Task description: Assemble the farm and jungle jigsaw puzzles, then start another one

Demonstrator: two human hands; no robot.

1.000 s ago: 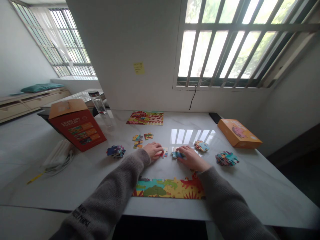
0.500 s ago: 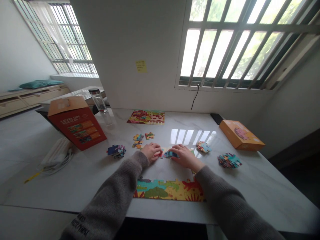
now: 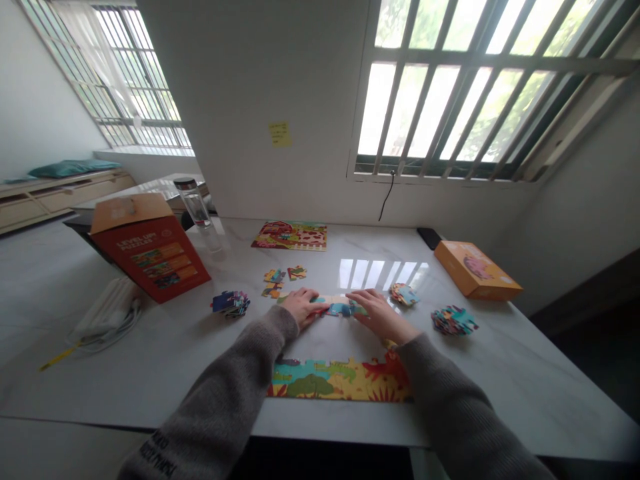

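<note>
Both my hands rest on a short row of joined puzzle pieces (image 3: 339, 307) in the middle of the white table (image 3: 510, 360). My left hand (image 3: 302, 305) lies flat on the row's left end, fingers stretched out. My right hand (image 3: 379, 313) presses flat on its right end, fingers extended toward the left hand. Nearer to me lies a finished strip of dinosaur puzzle (image 3: 340, 380), partly hidden by my grey sleeves.
Loose piece piles sit at the left (image 3: 231, 303), the right (image 3: 453, 319) and behind my right hand (image 3: 404, 293). A few pieces (image 3: 280, 277) lie behind my left hand. A red box (image 3: 150, 250), a bottle (image 3: 197, 207), a completed farm puzzle (image 3: 291, 236) and an orange box (image 3: 477, 268) stand further back.
My hands have drawn together, bringing the pieces under each hand into one joined row. Fingers went from curled over separate pieces to flat on the row.
</note>
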